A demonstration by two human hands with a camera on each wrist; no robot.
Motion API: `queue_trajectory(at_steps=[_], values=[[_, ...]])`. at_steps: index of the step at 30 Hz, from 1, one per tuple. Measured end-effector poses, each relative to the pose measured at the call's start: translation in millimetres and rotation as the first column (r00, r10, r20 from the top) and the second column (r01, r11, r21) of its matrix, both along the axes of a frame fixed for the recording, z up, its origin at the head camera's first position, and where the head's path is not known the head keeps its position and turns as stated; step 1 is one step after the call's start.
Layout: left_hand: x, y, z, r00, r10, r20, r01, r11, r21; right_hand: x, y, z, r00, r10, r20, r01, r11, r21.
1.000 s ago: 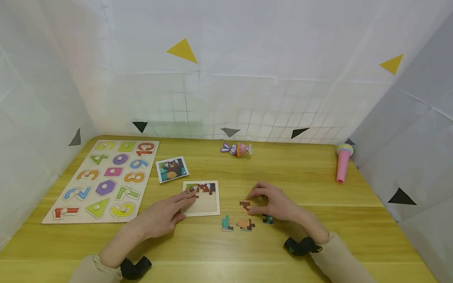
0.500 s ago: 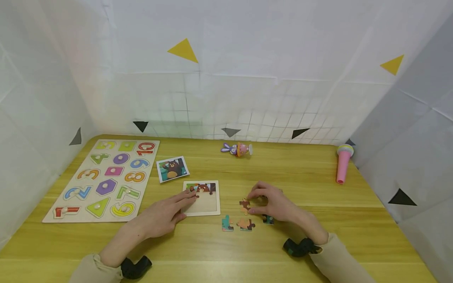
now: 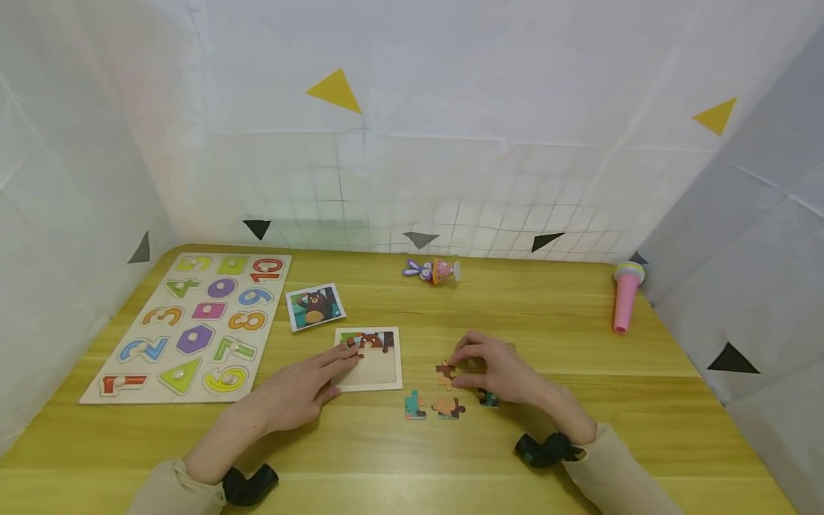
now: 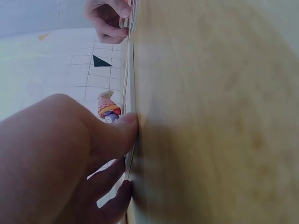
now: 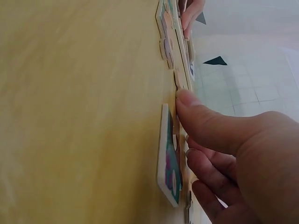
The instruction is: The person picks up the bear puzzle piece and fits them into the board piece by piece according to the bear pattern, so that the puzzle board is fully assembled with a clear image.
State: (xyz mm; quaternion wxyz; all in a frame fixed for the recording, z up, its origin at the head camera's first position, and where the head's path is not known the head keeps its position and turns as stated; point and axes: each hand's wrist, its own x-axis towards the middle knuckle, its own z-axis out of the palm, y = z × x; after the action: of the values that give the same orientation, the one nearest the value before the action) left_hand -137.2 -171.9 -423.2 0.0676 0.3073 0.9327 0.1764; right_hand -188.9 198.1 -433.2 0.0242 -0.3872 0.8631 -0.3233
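As nothing visibly moved in one second, the work seems paused. Head view: the left hand (image 3: 299, 390) rests straight fingers on the puzzle frame (image 3: 380, 372); the brown piece (image 3: 444, 373) lies to its right. Left wrist view: its thumb touches the frame. Right wrist view: the right hand (image 5: 254, 147) bends its fingers; grip cannot be told.

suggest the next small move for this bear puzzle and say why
I'd probably lift the flat brown-and-orange jigsaw piece toward the square pale wooden frame: the right hand has its thumb and index finger at that piece, the left hand rests on the frame's left side, and the frame looks bare below the printed bear's head.
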Motion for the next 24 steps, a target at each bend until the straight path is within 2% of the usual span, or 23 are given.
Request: queue_trajectory(at_steps=[6, 13, 19, 24], values=[[0.1, 0.1, 0.3, 0.999, -0.021, -0.030, 0.021, 0.999, 0.024, -0.5, -0.5, 0.2, 1.000, 0.019, -0.006, -0.019, 1.000, 0.012], [0.1, 0.7, 1.5, 1.000, -0.013, -0.017, 0.014, 1.000, 0.020, 0.5, -1.3, 0.9, 1.000, 0.025, 0.015, -0.025, 1.000, 0.017], [1.1, 0.7, 2.2, 1.000, -0.022, -0.022, 0.022, 0.999, 0.025, 0.1, -1.9, 1.4, 0.999, -0.002, 0.042, 0.002, 1.000, 0.011], [1.6, 0.7, 3.7, 1.000, -0.012, -0.012, 0.012, 1.000, 0.019, -1.4, -3.3, 1.2, 1.000, -0.011, 0.026, 0.011, 1.000, 0.002]])
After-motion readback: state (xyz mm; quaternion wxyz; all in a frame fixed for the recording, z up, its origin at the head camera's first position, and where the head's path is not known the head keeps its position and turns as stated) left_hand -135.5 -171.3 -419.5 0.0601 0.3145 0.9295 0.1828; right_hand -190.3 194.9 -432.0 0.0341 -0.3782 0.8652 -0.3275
